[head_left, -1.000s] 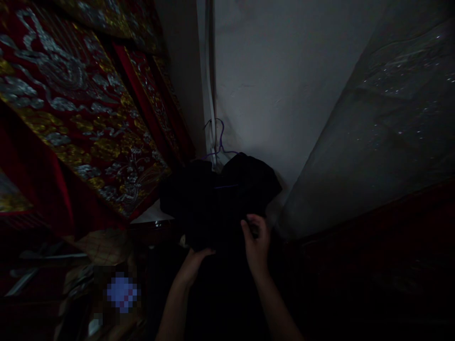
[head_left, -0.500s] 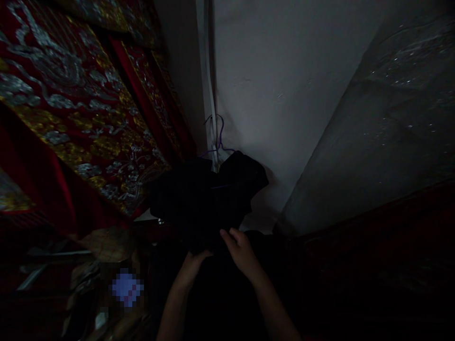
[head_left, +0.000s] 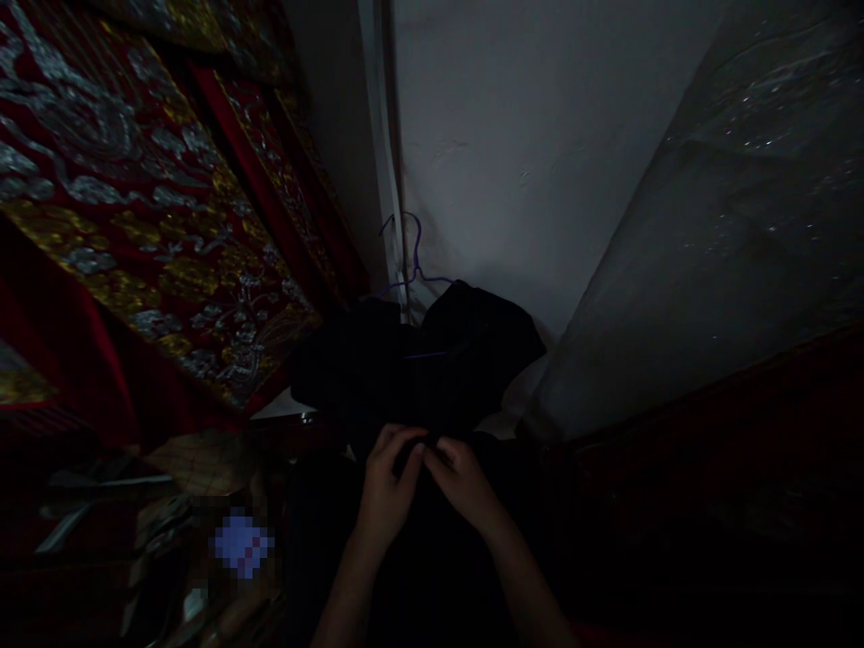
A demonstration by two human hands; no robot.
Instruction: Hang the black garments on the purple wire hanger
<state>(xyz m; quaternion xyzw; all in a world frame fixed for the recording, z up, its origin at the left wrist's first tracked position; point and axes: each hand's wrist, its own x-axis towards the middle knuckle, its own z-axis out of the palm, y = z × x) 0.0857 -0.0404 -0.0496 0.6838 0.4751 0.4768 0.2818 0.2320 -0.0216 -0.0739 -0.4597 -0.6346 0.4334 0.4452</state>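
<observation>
A black garment [head_left: 418, 369] hangs on a purple wire hanger [head_left: 413, 261] against a pale wall. My left hand [head_left: 388, 486] and my right hand [head_left: 463, 481] meet at the garment's front, just below its middle. The fingers of both are curled and pinched on the dark cloth, fingertips almost touching. The scene is very dark, so what lies between the fingers is hard to make out.
Red cloths embroidered in gold and silver [head_left: 148, 207] hang at the left. A grey glittery fabric [head_left: 729, 234] slopes down on the right. A white strip [head_left: 382, 153] runs up the wall corner. Dim clutter [head_left: 135, 504] lies at the lower left.
My left hand has come up from under the garment to its front. My right hand moved left and down, and the two now meet pinched on the cloth.
</observation>
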